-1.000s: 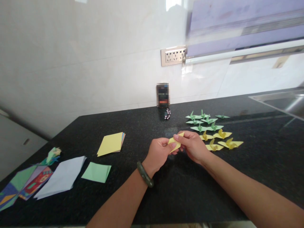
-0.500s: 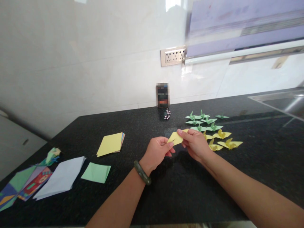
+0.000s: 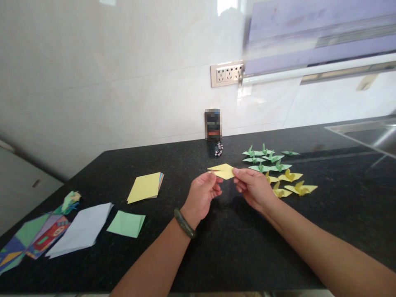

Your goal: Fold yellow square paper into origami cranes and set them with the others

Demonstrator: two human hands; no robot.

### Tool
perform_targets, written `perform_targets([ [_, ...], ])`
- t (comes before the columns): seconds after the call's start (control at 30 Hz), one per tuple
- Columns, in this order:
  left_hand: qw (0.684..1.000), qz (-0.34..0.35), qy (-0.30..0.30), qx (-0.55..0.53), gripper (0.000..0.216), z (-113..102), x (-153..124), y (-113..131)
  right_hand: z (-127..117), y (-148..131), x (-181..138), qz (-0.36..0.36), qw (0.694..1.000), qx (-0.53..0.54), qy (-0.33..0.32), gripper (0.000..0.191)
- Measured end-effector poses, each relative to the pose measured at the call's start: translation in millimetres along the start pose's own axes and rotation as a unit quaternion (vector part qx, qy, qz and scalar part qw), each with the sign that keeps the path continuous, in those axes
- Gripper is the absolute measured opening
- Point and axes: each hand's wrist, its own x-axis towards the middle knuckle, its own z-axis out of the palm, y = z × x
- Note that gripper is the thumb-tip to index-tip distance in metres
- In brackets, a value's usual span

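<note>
A piece of yellow origami paper (image 3: 225, 170), folded into a narrow kite-like shape with a split on its left side, is held up above the dark counter. My left hand (image 3: 204, 192), below a dark green bangle (image 3: 185, 224) on the wrist, pinches its lower left point. With thumb and fingers, my right hand (image 3: 252, 183) grips the right end. Just beyond the right hand sit several yellow paper cranes (image 3: 300, 188), and behind them several green paper cranes (image 3: 261, 167). The right hand partly hides the nearest yellow ones.
On the left lie a stack of yellow-topped paper squares (image 3: 144, 187), a folded green paper (image 3: 126, 224), white sheets (image 3: 83, 231) and a colourful booklet (image 3: 46, 237). A blurred dark upright object (image 3: 213, 124) leans at the wall by a beaded loop (image 3: 218, 149). A sink (image 3: 371, 132) is at right.
The yellow paper has been turned, so its split points now face left. My left hand has shifted its pinch to the lower left point; the right hand has moved to the right end.
</note>
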Motion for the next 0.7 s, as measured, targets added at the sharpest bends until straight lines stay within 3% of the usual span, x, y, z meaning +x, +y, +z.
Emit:
perform_targets([
  [0.07,1.0,-0.023,-0.011,0.014,0.036,2.0,-1.6,-1.4,0.6,2.7,-1.6,-0.002,0.999,-0.027,-0.021,0.028],
  [0.23,0.999,-0.012,0.035,0.026,0.029,2.4,-0.1,0.0,-0.1,8.7,-3.0,-0.017,0.991,-0.097,-0.088,0.031],
  [0.53,1.0,-0.007,0.017,0.02,0.035,4.1,-2.1,-0.5,-6.0,7.7,-1.0,-0.081,0.975,-0.191,-0.076,0.033],
  [0.6,0.999,-0.003,0.025,0.039,0.036,4.8,-2.8,-0.6,-7.6,6.6,-1.0,-0.134,0.956,-0.254,-0.063,0.026],
  [0.7,0.997,0.006,0.021,0.074,0.034,5.3,-3.9,-1.2,-8.9,4.8,-1.4,-0.281,0.896,-0.342,-0.046,0.017],
])
